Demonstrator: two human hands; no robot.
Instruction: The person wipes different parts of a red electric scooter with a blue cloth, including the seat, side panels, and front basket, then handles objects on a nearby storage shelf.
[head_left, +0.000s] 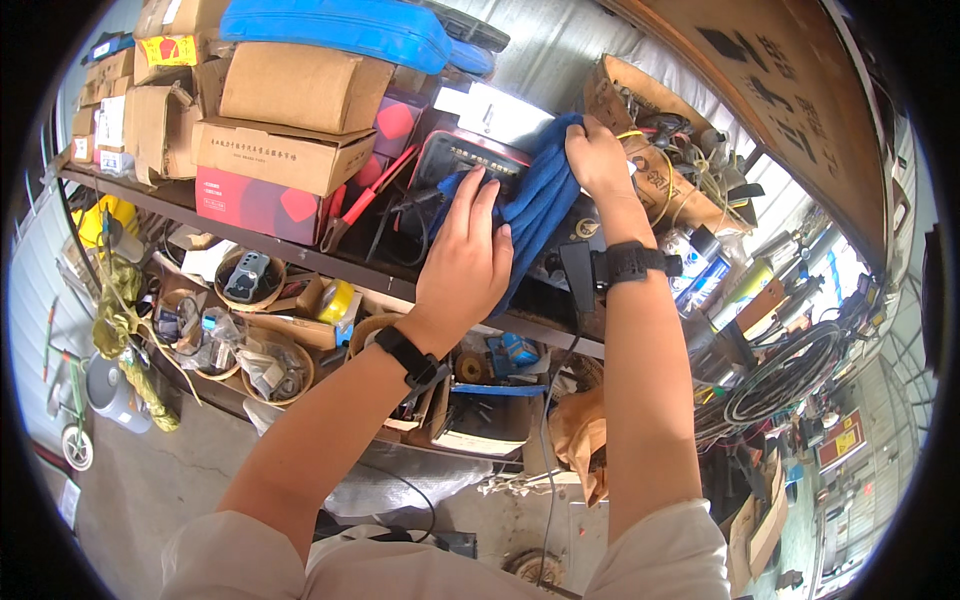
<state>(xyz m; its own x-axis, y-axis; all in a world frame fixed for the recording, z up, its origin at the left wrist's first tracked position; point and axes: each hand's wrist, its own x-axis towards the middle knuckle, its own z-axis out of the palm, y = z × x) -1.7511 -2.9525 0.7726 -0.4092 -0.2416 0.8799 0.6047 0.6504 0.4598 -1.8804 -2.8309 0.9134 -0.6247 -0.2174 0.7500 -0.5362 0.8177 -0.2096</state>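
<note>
A blue cloth hangs in folds over a black machine case with a red edge and printed writing, on the shelf in front of me. My right hand grips the top of the cloth at the case's far right side. Lower and to the left, my left hand lies over the cloth and the case front, its fingers stretched out. Its palm side is hidden, so whether it pinches the cloth does not show. Black cable runs beside the case, left of that hand. Both wrists wear black straps.
Cardboard boxes and a blue plastic case are stacked at left. Red-handled cutters lean by the machine. A carton of cables, spray cans and coiled cable crowd the right. Baskets of parts fill the lower shelf.
</note>
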